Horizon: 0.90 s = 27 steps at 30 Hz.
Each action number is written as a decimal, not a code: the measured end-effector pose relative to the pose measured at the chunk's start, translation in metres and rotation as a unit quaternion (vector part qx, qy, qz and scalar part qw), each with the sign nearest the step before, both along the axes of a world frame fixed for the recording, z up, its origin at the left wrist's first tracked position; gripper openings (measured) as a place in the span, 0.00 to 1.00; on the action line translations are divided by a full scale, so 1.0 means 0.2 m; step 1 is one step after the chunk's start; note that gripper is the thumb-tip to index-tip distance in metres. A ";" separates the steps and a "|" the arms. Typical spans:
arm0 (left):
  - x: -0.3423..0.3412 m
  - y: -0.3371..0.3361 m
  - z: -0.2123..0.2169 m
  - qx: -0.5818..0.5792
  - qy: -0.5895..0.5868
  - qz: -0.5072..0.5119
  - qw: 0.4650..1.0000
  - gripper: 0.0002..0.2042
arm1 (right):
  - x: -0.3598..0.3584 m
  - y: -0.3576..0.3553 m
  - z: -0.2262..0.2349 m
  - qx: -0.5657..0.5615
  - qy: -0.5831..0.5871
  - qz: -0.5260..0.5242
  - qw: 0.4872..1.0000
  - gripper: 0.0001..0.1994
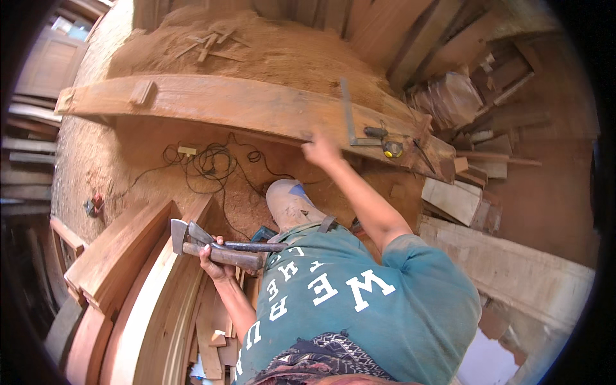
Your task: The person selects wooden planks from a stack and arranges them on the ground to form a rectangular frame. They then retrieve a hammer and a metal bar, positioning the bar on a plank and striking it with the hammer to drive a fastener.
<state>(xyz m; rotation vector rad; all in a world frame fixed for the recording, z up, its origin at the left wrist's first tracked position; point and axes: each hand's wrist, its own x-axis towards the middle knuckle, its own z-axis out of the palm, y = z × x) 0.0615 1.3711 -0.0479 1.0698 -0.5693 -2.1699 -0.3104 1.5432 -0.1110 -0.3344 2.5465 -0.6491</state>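
My left hand (pixel 218 262) is closed round a bundle of hand tools at my left side. One is a hatchet-like tool with a broad metal blade (pixel 179 236) and a thick wooden handle (pixel 236 258). Beside it lies a second tool with a flat metal blade and a dark handle (pixel 256 246); its exact kind is unclear. My right hand (pixel 321 151), a little blurred, is curled at the near edge of a long wooden bench (pixel 224 99); whatever its fingers may hold is hidden. To its right on the bench lie a metal square (pixel 348 115) and a yellow-and-black tape measure (pixel 392 149).
Curved wooden pieces (pixel 157 295) stand stacked at my left. A tangled black cable (pixel 215 160) lies on the dusty floor before my leg. Sawdust (pixel 269 45) is heaped behind the bench, with wood strips on it. Boards (pixel 507 256) and scraps crowd the right side.
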 end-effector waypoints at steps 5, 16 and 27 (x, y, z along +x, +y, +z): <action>0.13 -0.13 -0.18 0.059 0.003 0.048 0.997 0.20 | -0.19 0.39 -0.37 0.207 0.123 -0.007 0.971 0.31; 0.16 -0.55 -0.31 0.105 -0.002 0.167 0.980 0.17 | -0.17 0.21 -0.40 0.297 0.105 -0.076 0.946 0.34; -0.05 -1.09 -0.22 0.109 0.018 0.275 0.955 0.19 | -0.58 -0.49 -0.41 -0.159 -0.016 -0.217 0.963 0.30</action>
